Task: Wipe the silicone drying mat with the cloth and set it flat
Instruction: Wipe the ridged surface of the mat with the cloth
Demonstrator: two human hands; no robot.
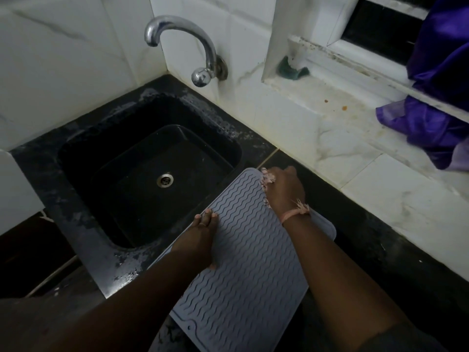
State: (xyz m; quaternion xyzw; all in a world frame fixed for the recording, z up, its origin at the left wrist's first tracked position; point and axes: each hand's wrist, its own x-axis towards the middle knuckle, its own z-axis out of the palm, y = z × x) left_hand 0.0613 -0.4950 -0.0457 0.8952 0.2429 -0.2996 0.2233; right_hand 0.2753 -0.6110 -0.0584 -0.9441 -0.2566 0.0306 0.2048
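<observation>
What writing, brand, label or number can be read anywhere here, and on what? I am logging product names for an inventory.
None can be read. The silicone drying mat shows only wavy ridges, with no legible mark. The tap, the sink and the wall tiles carry no visible text. The cloth in the right hand shows a pattern, no letters.

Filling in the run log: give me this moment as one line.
stage: wiping | right hand: grips cloth at mat's far corner | left hand: rests on mat | mat: beside sink
</observation>
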